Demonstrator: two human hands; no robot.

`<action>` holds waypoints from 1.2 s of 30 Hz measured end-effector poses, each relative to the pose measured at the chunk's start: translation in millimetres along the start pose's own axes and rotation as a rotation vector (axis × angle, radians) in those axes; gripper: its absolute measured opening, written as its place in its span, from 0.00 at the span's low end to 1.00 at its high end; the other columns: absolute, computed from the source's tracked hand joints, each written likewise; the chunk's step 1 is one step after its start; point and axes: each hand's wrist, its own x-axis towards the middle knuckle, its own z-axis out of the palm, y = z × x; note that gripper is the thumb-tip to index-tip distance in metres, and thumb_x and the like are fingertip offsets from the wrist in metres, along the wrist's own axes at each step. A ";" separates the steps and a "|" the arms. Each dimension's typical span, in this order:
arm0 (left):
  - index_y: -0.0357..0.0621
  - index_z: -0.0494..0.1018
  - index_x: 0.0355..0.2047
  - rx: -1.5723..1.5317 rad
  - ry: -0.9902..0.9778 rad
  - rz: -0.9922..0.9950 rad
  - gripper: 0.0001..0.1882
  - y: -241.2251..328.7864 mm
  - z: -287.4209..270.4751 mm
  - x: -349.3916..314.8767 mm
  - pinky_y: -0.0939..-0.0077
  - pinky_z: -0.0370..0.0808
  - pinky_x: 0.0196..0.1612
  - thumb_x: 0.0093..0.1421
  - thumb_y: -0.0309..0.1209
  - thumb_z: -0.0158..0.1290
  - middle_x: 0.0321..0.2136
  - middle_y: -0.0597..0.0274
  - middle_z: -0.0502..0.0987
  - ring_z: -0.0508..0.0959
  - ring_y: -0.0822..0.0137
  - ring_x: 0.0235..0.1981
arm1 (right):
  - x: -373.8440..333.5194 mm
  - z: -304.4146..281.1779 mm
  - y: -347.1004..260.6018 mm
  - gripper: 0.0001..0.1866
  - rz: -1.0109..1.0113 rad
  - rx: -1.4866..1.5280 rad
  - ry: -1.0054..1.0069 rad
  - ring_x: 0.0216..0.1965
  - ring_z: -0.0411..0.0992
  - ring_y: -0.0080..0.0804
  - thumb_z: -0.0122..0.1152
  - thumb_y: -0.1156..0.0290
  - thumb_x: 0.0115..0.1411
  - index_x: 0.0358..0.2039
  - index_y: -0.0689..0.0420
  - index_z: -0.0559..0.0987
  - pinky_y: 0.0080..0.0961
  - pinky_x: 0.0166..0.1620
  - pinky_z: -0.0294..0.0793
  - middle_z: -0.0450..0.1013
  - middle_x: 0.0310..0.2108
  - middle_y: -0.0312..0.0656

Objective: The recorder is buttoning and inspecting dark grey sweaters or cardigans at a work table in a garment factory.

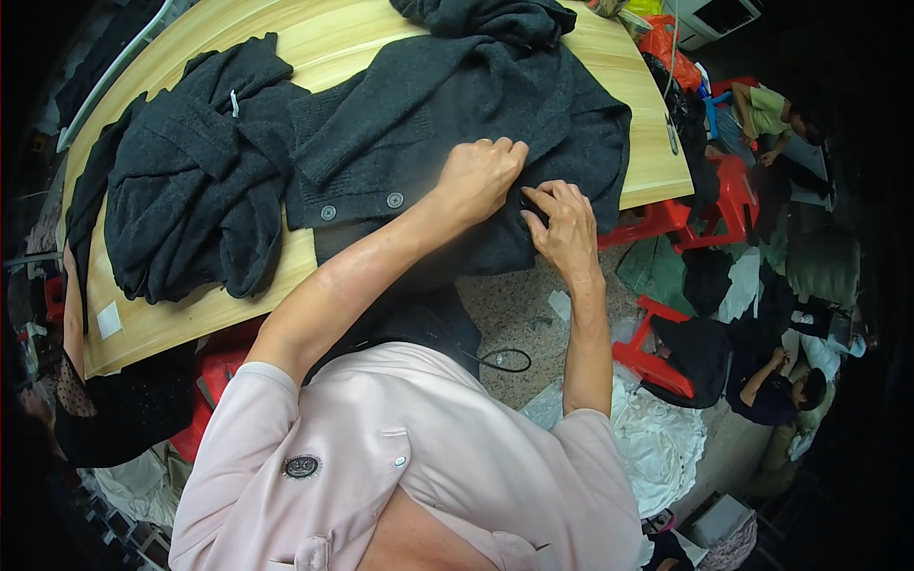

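Observation:
A dark grey knit cardigan (409, 124) lies across the table in front of me, with two buttons showing along its ribbed front edge. My left hand (484, 179) is closed in a fist on the cardigan, its fingers curled into the knit. Just to the right, my right hand (568, 224) pinches the garment's near edge between thumb and fingers. A small dark bit shows at those fingertips; I cannot tell whether it is a button or a fold. The cardigan's near part hangs over the table edge toward my lap.
Another dark grey knit garment (190, 181) lies bunched at left, and more dark knit (486, 19) sits at the far side of the wooden table (267, 38). Small snips (672, 135) lie near its right edge. Red stools (652, 347), white fabric (657, 438) and two seated people are at right.

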 end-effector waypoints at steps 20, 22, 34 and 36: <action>0.33 0.83 0.44 -0.865 0.001 -0.137 0.13 -16.5 24.1 4.4 0.57 0.81 0.41 0.68 0.32 0.64 0.35 0.40 0.86 0.88 0.43 0.37 | 9.0 28.5 27.0 0.08 -0.349 -0.108 0.398 0.37 0.82 0.43 0.72 0.80 0.61 0.41 0.61 0.85 0.36 0.41 0.83 0.82 0.35 0.43; 0.34 0.83 0.45 -0.814 -0.073 -0.056 0.12 -20.0 23.1 5.5 0.59 0.81 0.41 0.69 0.32 0.64 0.35 0.41 0.86 0.87 0.42 0.38 | 10.2 29.0 30.4 0.08 -0.381 -0.106 0.388 0.37 0.83 0.43 0.72 0.80 0.61 0.41 0.61 0.85 0.35 0.41 0.83 0.82 0.35 0.43; 0.36 0.86 0.40 -0.890 -0.175 -0.131 0.13 -23.9 18.4 -4.0 0.64 0.83 0.48 0.61 0.33 0.72 0.37 0.49 0.89 0.89 0.54 0.42 | 19.0 14.6 34.3 0.07 -0.307 0.113 0.102 0.40 0.82 0.48 0.67 0.83 0.61 0.35 0.60 0.77 0.40 0.40 0.82 0.81 0.39 0.46; 0.39 0.87 0.39 -0.836 -0.130 -0.155 0.13 -18.9 22.8 -4.3 0.59 0.84 0.45 0.57 0.33 0.73 0.36 0.48 0.89 0.89 0.49 0.40 | 19.8 15.7 34.8 0.08 -0.250 0.092 0.074 0.37 0.81 0.48 0.68 0.84 0.59 0.35 0.60 0.77 0.43 0.38 0.81 0.78 0.34 0.46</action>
